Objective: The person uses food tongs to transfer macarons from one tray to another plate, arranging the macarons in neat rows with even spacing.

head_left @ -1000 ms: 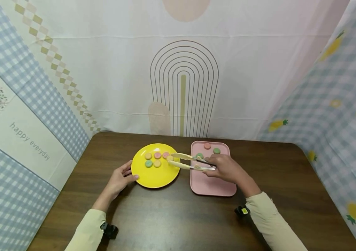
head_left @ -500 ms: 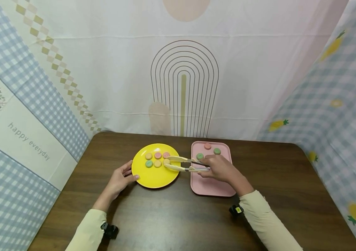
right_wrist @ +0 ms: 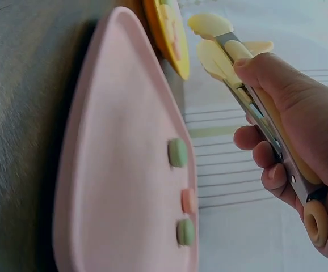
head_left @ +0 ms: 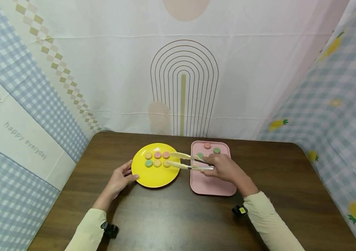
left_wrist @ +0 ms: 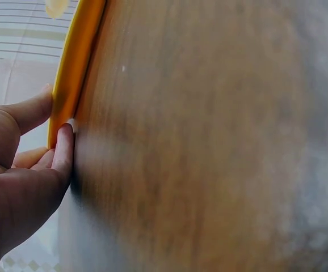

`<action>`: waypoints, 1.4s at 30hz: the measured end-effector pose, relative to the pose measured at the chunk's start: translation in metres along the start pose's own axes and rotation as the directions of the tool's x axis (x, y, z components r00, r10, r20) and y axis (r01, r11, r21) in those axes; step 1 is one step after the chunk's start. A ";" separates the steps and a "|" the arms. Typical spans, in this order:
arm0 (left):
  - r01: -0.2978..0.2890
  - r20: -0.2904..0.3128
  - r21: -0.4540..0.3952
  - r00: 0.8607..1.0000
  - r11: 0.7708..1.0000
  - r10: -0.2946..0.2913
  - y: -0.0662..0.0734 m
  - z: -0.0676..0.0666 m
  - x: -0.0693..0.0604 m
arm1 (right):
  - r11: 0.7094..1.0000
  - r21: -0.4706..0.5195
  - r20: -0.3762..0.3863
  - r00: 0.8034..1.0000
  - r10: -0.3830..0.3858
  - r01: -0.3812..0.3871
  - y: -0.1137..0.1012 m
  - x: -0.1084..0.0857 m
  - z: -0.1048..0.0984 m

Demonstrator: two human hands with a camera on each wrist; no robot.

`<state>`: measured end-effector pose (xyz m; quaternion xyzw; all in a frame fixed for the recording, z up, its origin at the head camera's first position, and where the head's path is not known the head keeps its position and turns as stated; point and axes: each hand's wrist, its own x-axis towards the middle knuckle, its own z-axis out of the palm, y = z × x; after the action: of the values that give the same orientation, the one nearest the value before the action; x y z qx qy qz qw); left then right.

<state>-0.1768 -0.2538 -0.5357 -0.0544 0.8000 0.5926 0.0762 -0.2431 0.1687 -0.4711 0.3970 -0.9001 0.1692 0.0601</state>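
On the table lies a round yellow plate (head_left: 154, 178) with two rows of small macaron-like pieces in yellow, pink and green. The left hand (head_left: 119, 180) pinches the plate's left rim; in the left wrist view the thumb is on the rim (left_wrist: 67, 85) and fingers are at its outer edge. My right hand (head_left: 225, 169) grips metal tongs (right_wrist: 266, 122) with cream tips. Those tips are spread over the plate's right side, by a yellow piece (head_left: 166, 163). Whether they touch it, I cannot tell.
Right of the plate, a pink rectangular tray (head_left: 214, 186) carries a pink piece (head_left: 207, 145) and two green pieces (head_left: 217, 150) near its far end. The brown wooden table (head_left: 165, 216) meets a patterned cloth backdrop (head_left: 244, 87) at its far edge.
The yellow piece by the tongs now lies in the lower row on the plate. The tongs moved left with it, then opened and drew slightly back right. The left hand stays put.
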 end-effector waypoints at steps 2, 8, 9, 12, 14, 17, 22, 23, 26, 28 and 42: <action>-0.004 0.003 0.007 1.000 1.000 0.004 -0.001 0.000 0.000 | 1.000 0.009 -0.022 1.000 0.000 0.000 0.002 -0.003 -0.006; -0.002 -0.003 0.008 1.000 1.000 0.002 0.000 -0.001 0.000 | 1.000 0.009 -0.072 0.997 0.016 -0.015 0.015 -0.013 -0.023; -0.003 -0.004 0.008 1.000 1.000 0.003 0.000 -0.001 0.000 | 1.000 0.006 -0.072 0.997 0.022 -0.022 0.018 -0.015 -0.025; -0.001 -0.006 0.004 1.000 1.000 0.001 0.001 -0.001 0.000 | 0.998 -0.022 -0.062 0.997 0.051 -0.053 0.028 -0.023 -0.028; -0.006 -0.007 0.000 1.000 1.000 0.006 0.001 -0.001 0.000 | 0.996 -0.035 -0.053 0.995 0.079 -0.081 0.036 -0.030 -0.029; -0.006 0.003 0.002 1.000 1.000 0.006 0.001 -0.001 -0.001 | 0.993 -0.048 -0.049 0.993 0.109 -0.111 0.046 -0.041 -0.029; 0.012 0.001 0.002 1.000 1.000 -0.012 -0.001 -0.001 -0.002 | 0.990 -0.027 -0.048 0.989 0.138 -0.139 0.057 -0.055 -0.026; 0.012 0.001 0.003 1.000 1.000 -0.012 -0.002 -0.001 -0.002 | 0.988 -0.026 -0.045 0.988 0.148 -0.150 0.058 -0.057 -0.025; 0.006 0.003 -0.001 1.000 1.000 -0.006 -0.002 -0.001 -0.001 | 0.983 -0.026 -0.026 0.983 0.181 -0.182 0.063 -0.064 -0.022; -0.002 0.007 -0.002 1.000 1.000 0.002 -0.001 -0.001 -0.001 | 0.979 -0.019 -0.015 0.980 0.200 -0.201 0.065 -0.068 -0.020; -0.002 0.009 -0.010 1.000 1.000 0.002 0.000 -0.002 0.000 | 0.972 -0.008 0.007 0.972 0.235 -0.235 0.069 -0.076 -0.013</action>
<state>-0.1769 -0.2555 -0.5347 -0.0511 0.7967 0.5969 0.0790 -0.2431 0.2691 -0.4952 0.2880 -0.9416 0.1703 0.0378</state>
